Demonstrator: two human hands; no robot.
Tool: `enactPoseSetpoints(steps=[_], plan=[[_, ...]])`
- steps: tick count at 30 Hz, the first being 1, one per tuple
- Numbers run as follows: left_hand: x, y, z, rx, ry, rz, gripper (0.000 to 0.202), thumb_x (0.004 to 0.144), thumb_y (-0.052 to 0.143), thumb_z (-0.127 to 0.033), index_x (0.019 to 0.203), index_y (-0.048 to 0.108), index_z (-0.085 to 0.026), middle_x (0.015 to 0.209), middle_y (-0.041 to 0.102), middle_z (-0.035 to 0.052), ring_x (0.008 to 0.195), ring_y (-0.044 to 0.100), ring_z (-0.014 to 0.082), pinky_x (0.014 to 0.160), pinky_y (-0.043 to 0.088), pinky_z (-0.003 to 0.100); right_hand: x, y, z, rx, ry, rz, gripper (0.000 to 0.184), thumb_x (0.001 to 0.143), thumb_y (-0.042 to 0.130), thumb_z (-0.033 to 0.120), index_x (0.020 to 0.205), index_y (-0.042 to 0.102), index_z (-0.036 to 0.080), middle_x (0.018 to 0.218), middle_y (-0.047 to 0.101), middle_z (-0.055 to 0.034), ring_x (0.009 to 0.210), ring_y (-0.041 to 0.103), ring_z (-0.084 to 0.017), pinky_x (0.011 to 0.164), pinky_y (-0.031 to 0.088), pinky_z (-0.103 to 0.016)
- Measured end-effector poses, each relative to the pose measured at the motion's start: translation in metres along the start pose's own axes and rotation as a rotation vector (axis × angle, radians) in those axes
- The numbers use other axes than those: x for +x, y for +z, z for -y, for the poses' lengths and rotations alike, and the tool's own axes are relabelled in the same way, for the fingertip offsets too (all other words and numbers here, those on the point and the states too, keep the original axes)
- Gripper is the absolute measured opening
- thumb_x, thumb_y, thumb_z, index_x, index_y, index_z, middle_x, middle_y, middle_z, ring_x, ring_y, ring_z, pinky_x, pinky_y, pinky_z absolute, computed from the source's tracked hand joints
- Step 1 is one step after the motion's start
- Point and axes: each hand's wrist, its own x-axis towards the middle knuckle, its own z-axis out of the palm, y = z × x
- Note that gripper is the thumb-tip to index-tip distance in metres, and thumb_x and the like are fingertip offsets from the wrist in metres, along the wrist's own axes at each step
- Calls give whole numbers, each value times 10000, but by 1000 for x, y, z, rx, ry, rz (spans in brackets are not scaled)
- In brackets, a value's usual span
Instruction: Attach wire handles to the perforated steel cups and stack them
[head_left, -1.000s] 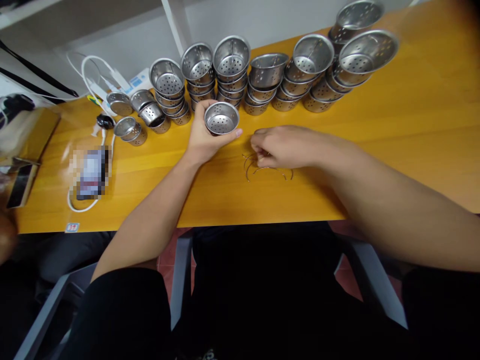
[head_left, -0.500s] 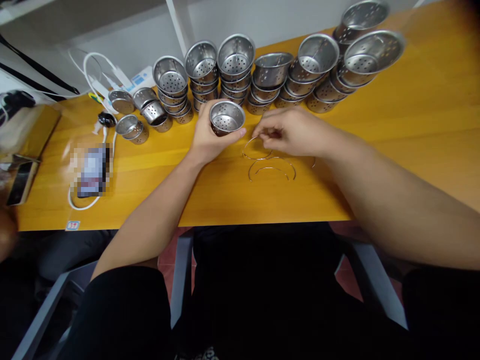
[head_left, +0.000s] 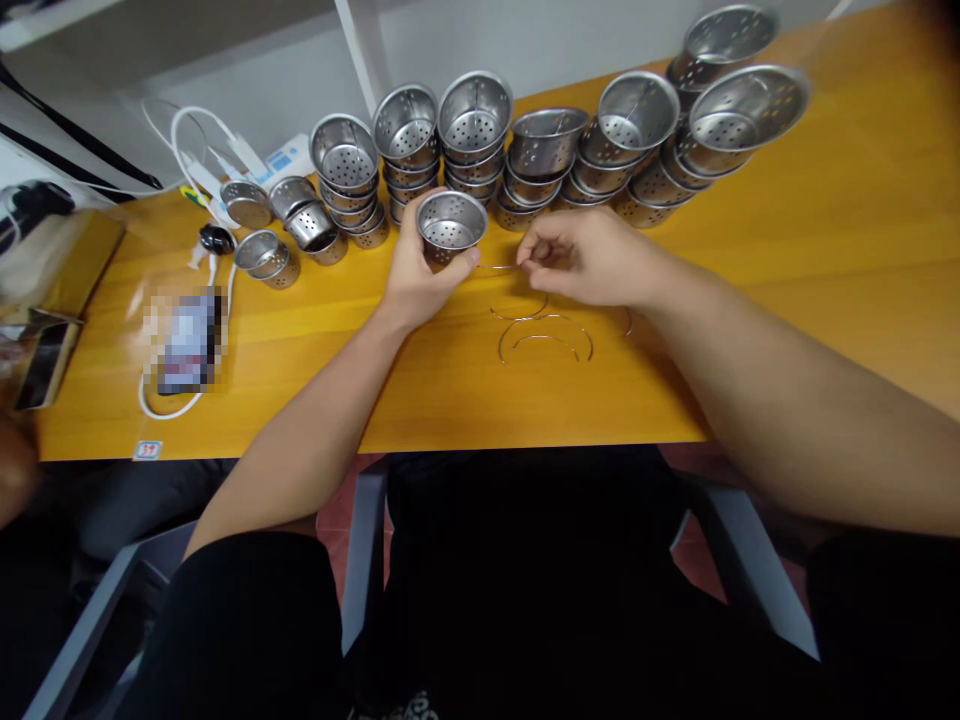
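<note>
My left hand [head_left: 420, 270] is wrapped round a perforated metal cup [head_left: 451, 222], its mouth facing up and tilted toward me. Just to the right, my right hand [head_left: 574, 258] pinches a thin curved wire [head_left: 502, 267] between thumb and fingers. The wire's free end points left, close to my left thumb. Below my right hand, several more curved wires [head_left: 546, 318] lie on the wooden table [head_left: 435, 400]. A short piece of wire [head_left: 628, 322] shows beneath my right wrist.
Stacks of perforated metal cups [head_left: 476, 115] line the back, with larger ones [head_left: 746, 110] at right and smaller ones [head_left: 266, 258] at left. A pixelated phone-like object [head_left: 187, 345] and white cable [head_left: 161, 412] lie left. A person's arm [head_left: 15, 470] shows at far left.
My right hand has lifted one wire off the others, and it now points left toward the cup. The cup in my left hand has shifted slightly up and left.
</note>
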Motion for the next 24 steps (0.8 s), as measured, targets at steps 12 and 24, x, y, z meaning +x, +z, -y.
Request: enactPoseSetpoints(steps=[12,24], plan=[[-1,-1,-21,12,-1,12,1115,946,963,-1009,1746,546,-355,1629,780,124,1558,841,375,1450,673,608,0,-3,-3,-113,-35,37,458,1276,619,652,1197,886,288,1176,869,-153,1069,763,-353,1071,614,-529],[4,-7,-18,25,-3,-19,1142,880,1091,-914,1730,595,-335,1616,823,124,1612,829,420,1511,633,649,1,9,-13,113,107,-147,543,1209,757,767,1395,905,278,1189,893,-140,938,750,-316,903,657,-501]])
